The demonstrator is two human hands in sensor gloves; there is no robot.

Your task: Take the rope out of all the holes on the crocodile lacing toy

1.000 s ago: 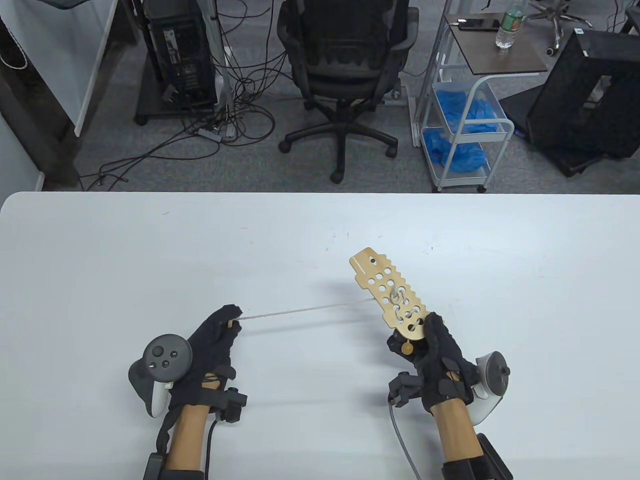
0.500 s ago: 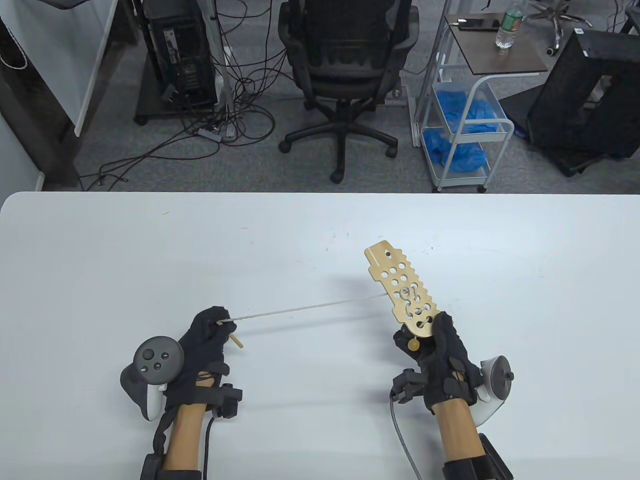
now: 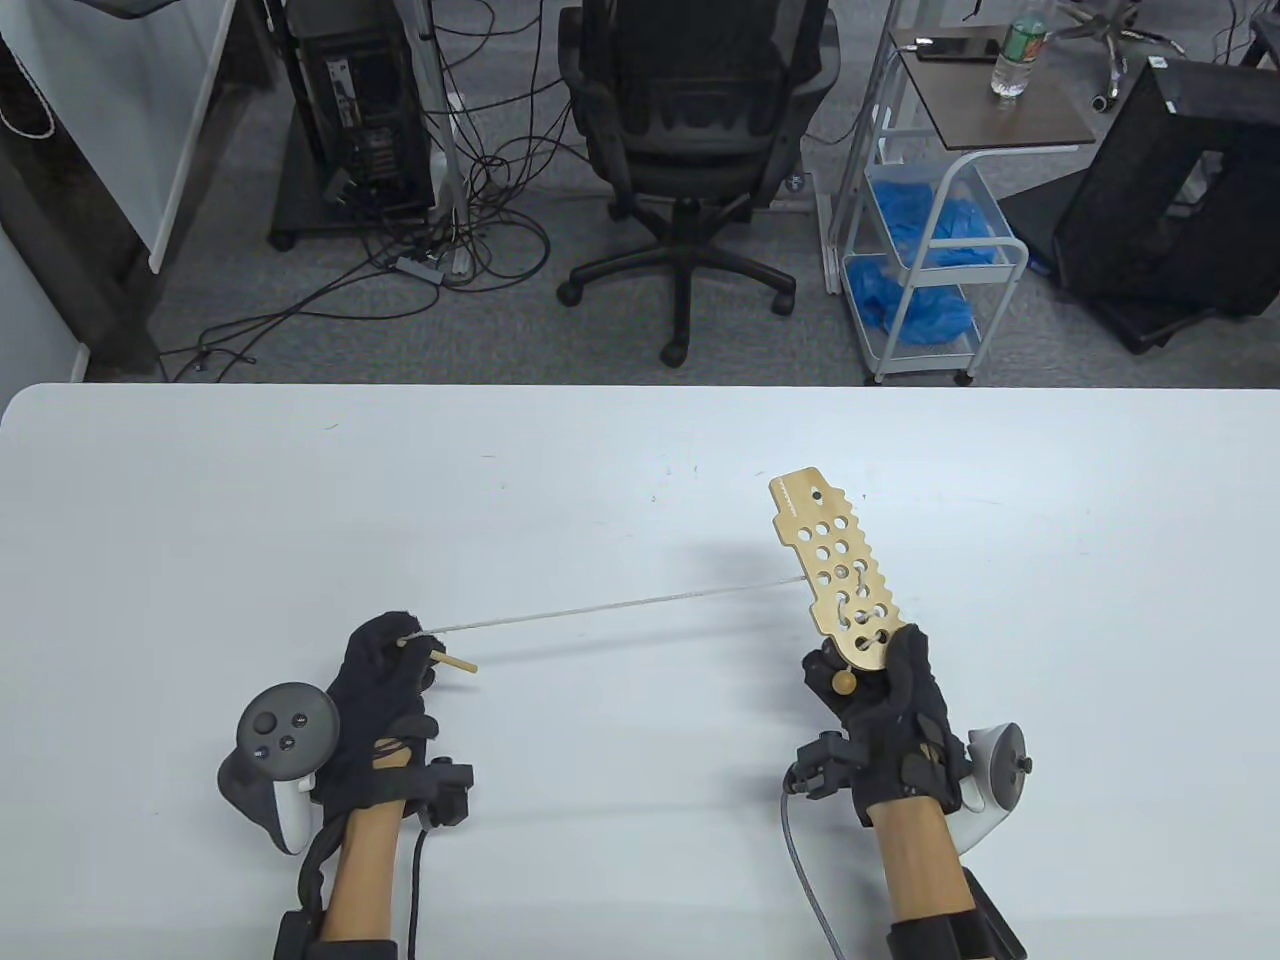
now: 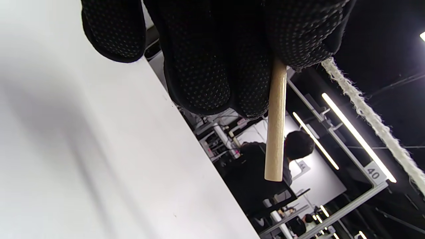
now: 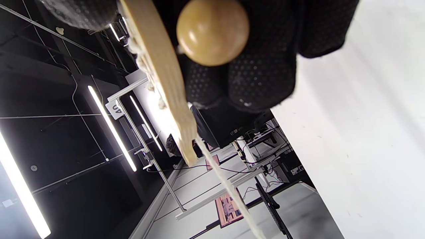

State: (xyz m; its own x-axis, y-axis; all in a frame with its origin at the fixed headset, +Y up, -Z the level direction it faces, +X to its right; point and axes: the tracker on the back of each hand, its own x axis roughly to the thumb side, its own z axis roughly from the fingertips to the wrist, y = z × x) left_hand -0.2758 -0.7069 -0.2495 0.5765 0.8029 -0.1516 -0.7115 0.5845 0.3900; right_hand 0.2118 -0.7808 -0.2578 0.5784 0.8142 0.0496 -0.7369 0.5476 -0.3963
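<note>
The wooden crocodile lacing toy (image 3: pixel 838 570) is a flat tan board with many holes, held up above the table by my right hand (image 3: pixel 880 700), which grips its near end. A round wooden bead (image 3: pixel 845 683) (image 5: pixel 212 31) hangs at that end. A pale rope (image 3: pixel 610 605) runs taut from the toy's middle holes leftward to my left hand (image 3: pixel 385 655), which pinches the rope at its wooden needle tip (image 3: pixel 455 662). In the left wrist view the needle (image 4: pixel 275 122) sticks out below the fingers (image 4: pixel 215 59) and the rope (image 4: pixel 368 116) runs off right. The board's edge (image 5: pixel 159 86) shows in the right wrist view.
The white table (image 3: pixel 200 520) spreads wide around both hands. Beyond its far edge stand an office chair (image 3: pixel 690 130), a computer tower (image 3: pixel 360 110), floor cables and a white cart (image 3: pixel 930 240) with blue gloves.
My left hand has pulled the rope further left and toward me. My right hand has swung the toy to the right and more upright, and the stretched rope has grown longer.
</note>
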